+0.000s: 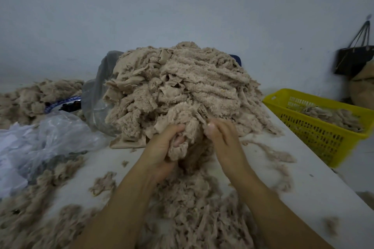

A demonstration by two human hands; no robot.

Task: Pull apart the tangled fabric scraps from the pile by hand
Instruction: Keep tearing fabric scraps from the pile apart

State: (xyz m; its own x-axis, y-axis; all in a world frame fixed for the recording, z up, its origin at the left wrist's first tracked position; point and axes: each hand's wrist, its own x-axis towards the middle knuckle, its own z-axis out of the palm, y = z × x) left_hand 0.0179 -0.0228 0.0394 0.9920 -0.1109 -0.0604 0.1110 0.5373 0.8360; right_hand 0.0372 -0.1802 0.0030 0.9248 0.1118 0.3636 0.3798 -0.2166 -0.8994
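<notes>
Two hands work at the near foot of the pile (182, 87), which heaps up mid-table against the wall. From the left, crumpled clear plastic bags (52, 137) lie beside it on the white table (303, 192). Our left hand (162, 147) curls its fingers tight round a fuzzy beige clump (186, 143) hanging from the heap. Our right hand (220, 137), just beside it, pinches the same tuft between thumb and bent fingers. We judge the scraps light, soft and limp, clinging by their frayed fleece, so we would take hold close to the snag and ease outward. Further right sits a yellow basket (315, 133) holding some scraps.
</notes>
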